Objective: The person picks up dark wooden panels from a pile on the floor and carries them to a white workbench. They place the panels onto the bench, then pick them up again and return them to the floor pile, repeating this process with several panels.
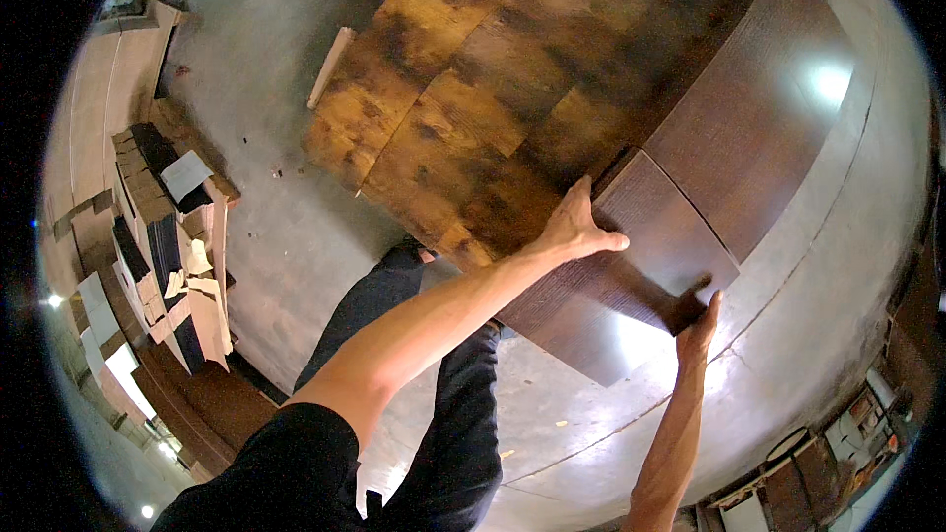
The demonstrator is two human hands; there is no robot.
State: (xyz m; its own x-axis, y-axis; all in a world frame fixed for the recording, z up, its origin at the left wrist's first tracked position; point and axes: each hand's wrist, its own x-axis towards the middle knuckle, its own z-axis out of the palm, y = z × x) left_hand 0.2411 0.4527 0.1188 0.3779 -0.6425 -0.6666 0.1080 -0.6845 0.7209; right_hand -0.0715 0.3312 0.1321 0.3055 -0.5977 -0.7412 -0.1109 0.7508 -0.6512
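A dark brown wood-grain panel (658, 215) is between my two hands, near the right end of a large patterned surface. My left hand (574, 225) spans its left edge, with the thumb stretched over the top face and a finger along the side. At the near right corner, my right hand (698, 325) grips the edge, its thumb upright and the other fingers partly hidden. Another dark brown board (754, 103) lies just beyond, separated by a thin dark seam. Below the held panel, a similar glossy dark surface (581, 330) reaches toward my legs.
Mottled brown wood-look boards (463, 89) spread out ahead of me. A pale strip (330, 69) lies beside their left edge. Stacked boards and torn cardboard (172, 246) stand on the left. Grey concrete floor (266, 69) surrounds the boards. Assorted objects (818, 473) line the lower right.
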